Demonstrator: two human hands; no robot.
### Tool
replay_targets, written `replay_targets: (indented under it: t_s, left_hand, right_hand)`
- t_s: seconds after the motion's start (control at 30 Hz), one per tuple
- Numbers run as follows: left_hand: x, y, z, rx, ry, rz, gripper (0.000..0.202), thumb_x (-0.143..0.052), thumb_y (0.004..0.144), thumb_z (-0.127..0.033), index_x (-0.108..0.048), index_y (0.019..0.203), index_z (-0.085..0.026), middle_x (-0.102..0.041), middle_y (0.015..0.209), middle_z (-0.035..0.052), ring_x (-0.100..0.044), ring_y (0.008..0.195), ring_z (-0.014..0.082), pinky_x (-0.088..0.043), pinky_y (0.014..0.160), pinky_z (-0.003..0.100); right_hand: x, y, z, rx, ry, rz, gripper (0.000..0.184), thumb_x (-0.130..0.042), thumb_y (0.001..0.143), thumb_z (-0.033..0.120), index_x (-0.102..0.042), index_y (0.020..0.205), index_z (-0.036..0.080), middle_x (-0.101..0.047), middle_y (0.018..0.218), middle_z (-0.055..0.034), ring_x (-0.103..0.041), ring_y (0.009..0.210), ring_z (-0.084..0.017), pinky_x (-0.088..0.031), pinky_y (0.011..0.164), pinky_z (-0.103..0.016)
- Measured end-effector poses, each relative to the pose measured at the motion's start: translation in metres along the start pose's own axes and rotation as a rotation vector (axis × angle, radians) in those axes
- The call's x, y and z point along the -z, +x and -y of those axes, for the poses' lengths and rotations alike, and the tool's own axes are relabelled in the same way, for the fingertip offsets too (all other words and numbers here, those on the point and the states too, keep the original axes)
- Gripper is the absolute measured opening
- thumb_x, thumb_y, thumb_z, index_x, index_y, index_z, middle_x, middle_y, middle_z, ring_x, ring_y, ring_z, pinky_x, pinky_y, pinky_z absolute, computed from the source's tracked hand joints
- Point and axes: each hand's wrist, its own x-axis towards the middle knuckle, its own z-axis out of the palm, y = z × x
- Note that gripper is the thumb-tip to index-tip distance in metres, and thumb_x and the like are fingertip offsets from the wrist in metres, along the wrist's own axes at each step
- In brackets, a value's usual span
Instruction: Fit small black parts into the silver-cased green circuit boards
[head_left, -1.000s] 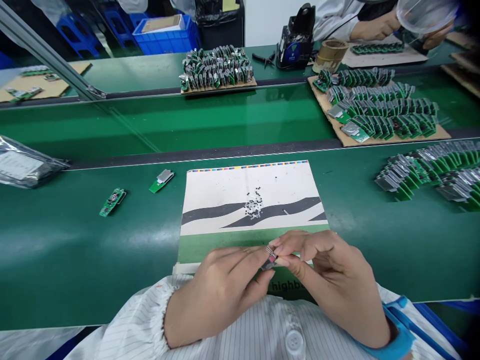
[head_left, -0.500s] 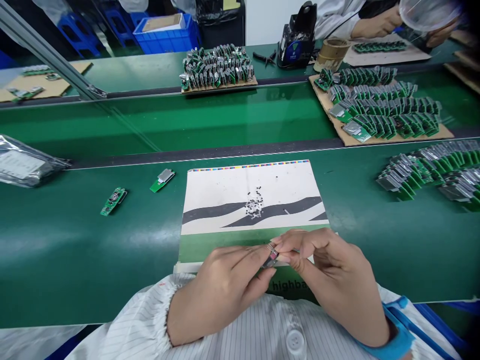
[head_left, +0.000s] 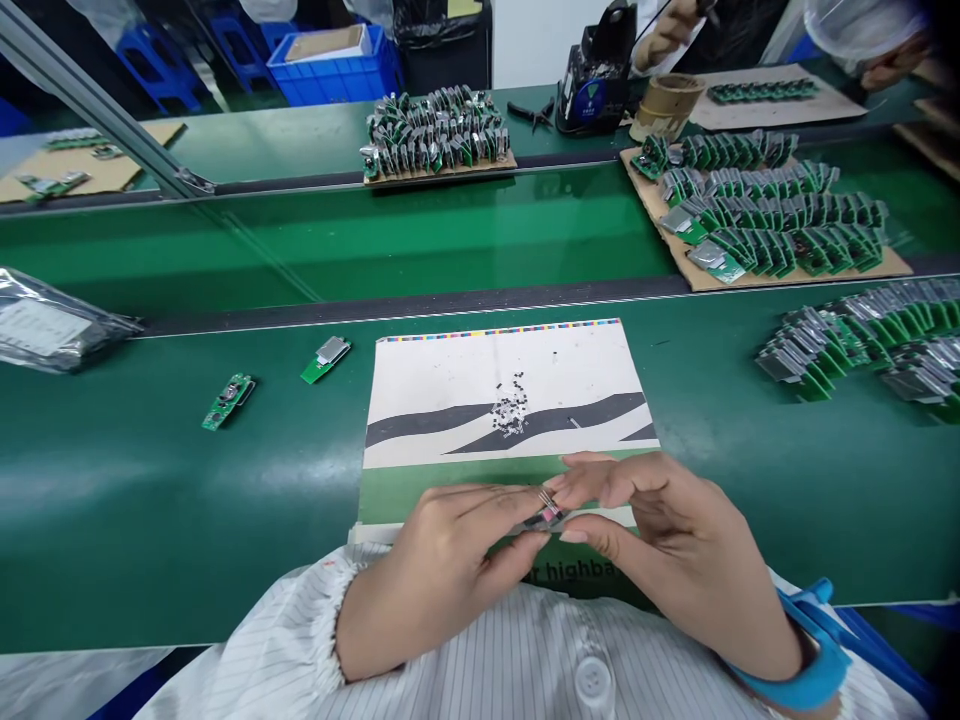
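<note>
Leaded component (head_left: 547, 517) turned flatter, pinched between left hand (head_left: 442, 580) and right hand (head_left: 675, 540).

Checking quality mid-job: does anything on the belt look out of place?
One green circuit board and another lie loose on the green belt, apart from the stacked boards. A small pale part sits alone on the printed sheet, away from the heap.

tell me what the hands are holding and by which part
The left hand and right hand hold a small pinned part between their fingertips, one from each side; the fingers hide the exact contact points.
</note>
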Motion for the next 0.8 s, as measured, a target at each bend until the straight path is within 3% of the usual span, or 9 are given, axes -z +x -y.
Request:
replay_targets:
  t_s: [0.1, 0.23, 0.33, 0.43, 0.5, 0.6, 0.7, 0.8]
  left_hand:
    - [0.002, 0.001, 0.001, 0.000, 0.000, -0.011, 0.030, -0.060, 0.087, -0.011, -0.060, 0.115, -0.020, -0.074, 0.101, 0.0034, -0.072, 0.084, 0.0160, -0.061, 0.071, 0.024]
    - [0.001, 0.001, 0.001, 0.024, -0.030, -0.034, 0.034, -0.062, 0.086, -0.013, -0.059, 0.119, -0.022, -0.075, 0.102, 0.0031, -0.073, 0.081, 0.0160, -0.061, 0.069, 0.024]
    - [-0.002, -0.002, 0.001, 0.133, -0.124, 0.017, 0.048, -0.061, 0.086, -0.015, -0.049, 0.131, -0.025, -0.074, 0.105, 0.0024, -0.073, 0.082, 0.0149, -0.062, 0.072, 0.025]
    - [0.004, 0.001, 0.012, 0.239, -0.099, 0.071, 0.059, -0.065, 0.086, -0.024, -0.039, 0.138, -0.026, -0.070, 0.115, 0.0040, -0.071, 0.089, 0.0163, -0.062, 0.077, 0.030]
    - [0.018, 0.009, 0.033, 0.290, 0.127, 0.051, 0.052, -0.064, 0.087, -0.032, -0.044, 0.134, -0.023, -0.068, 0.121, 0.0068, -0.069, 0.099, 0.0202, -0.059, 0.086, 0.036]
    - [0.055, 0.024, 0.075, 0.442, 0.663, -0.061, 0.036, -0.056, 0.090, -0.033, -0.056, 0.123, -0.018, -0.063, 0.126, 0.0105, -0.058, 0.120, 0.0270, -0.046, 0.105, 0.044]
    - [0.093, 0.030, 0.106, 0.507, 0.776, -0.144, 0.036, -0.042, 0.093, -0.023, -0.053, 0.122, -0.003, -0.053, 0.133, 0.0230, -0.042, 0.132, 0.0383, -0.030, 0.111, 0.057]
    - [0.122, 0.016, 0.131, 0.481, 0.754, -0.099, 0.042, -0.034, 0.096, -0.027, -0.052, 0.119, 0.003, -0.055, 0.125, 0.0271, -0.046, 0.124, 0.0458, -0.036, 0.104, 0.060]
  right_hand:
    - [0.002, 0.001, -0.003, -0.045, -0.032, -0.005, 0.017, -0.065, 0.087, 0.021, -0.052, 0.097, 0.029, -0.069, 0.102, -0.0003, -0.067, 0.100, -0.019, -0.062, 0.081, -0.033]
    - [0.003, 0.004, -0.009, -0.073, -0.156, 0.057, 0.018, -0.063, 0.089, 0.028, -0.060, 0.106, 0.030, -0.063, 0.117, -0.0045, -0.063, 0.107, -0.022, -0.061, 0.080, -0.033]
    - [0.002, 0.004, -0.013, -0.064, -0.199, 0.096, 0.010, -0.059, 0.091, 0.028, -0.065, 0.099, 0.030, -0.062, 0.119, -0.0047, -0.063, 0.105, -0.022, -0.060, 0.077, -0.033]
    - [0.004, -0.001, -0.019, -0.102, -0.155, 0.049, 0.011, -0.056, 0.093, 0.027, -0.061, 0.102, 0.030, -0.063, 0.117, -0.0048, -0.064, 0.104, -0.022, -0.060, 0.074, -0.032]
    - [0.009, -0.004, -0.027, -0.172, -0.102, -0.018, 0.013, -0.054, 0.094, 0.029, -0.058, 0.106, 0.029, -0.066, 0.111, -0.0045, -0.066, 0.097, -0.020, -0.059, 0.069, -0.028]
    - [0.025, -0.006, -0.042, -0.307, 0.041, -0.110, 0.018, -0.052, 0.094, 0.038, -0.058, 0.106, 0.027, -0.068, 0.093, -0.0039, -0.067, 0.081, -0.017, -0.058, 0.062, -0.026]
    - [0.049, -0.007, -0.055, -0.453, 0.275, -0.234, 0.029, -0.052, 0.092, 0.049, -0.059, 0.101, 0.023, -0.065, 0.081, -0.0029, -0.066, 0.072, -0.017, -0.059, 0.065, -0.033]
    - [0.080, -0.015, -0.067, -0.500, 0.251, -0.439, 0.036, -0.058, 0.084, 0.054, -0.060, 0.099, 0.021, -0.065, 0.083, -0.0047, -0.068, 0.073, -0.020, -0.059, 0.067, -0.038]
